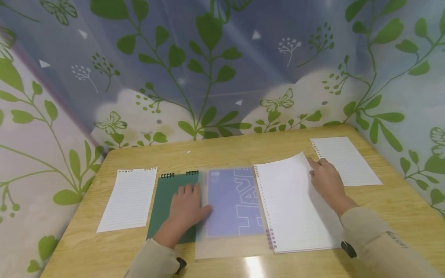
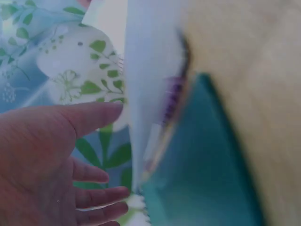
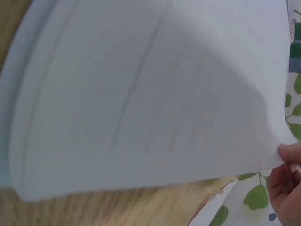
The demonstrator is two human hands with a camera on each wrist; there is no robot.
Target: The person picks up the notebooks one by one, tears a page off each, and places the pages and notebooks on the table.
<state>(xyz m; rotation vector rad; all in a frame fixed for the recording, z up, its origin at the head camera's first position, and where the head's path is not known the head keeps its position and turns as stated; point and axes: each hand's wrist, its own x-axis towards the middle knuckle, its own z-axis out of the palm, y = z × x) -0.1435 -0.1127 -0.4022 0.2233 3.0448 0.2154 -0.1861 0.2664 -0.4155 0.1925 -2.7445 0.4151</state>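
Observation:
A spiral notebook [image 1: 295, 208] with a purple coil lies open on the table, its translucent cover [image 1: 229, 247] with a lilac sheet folded out to the left. My right hand [image 1: 326, 183] pinches the top right corner of its white page [image 3: 141, 108] between thumb and fingers, and that corner is lifted and curved. My left hand [image 1: 187, 204] lies over a green spiral notepad [image 1: 161, 208], fingers straight, thumb spread toward the translucent cover. Whether it touches the notepad, I cannot tell. The left wrist view shows the left hand's palm side with nothing held.
A torn-out lined sheet [image 1: 128, 200] lies left of the green notepad. Another loose lined sheet [image 1: 347, 160] lies at the back right, beyond the right hand. The wooden table [image 1: 215, 152] meets leaf-patterned curtains [image 1: 208, 77] behind and on both sides.

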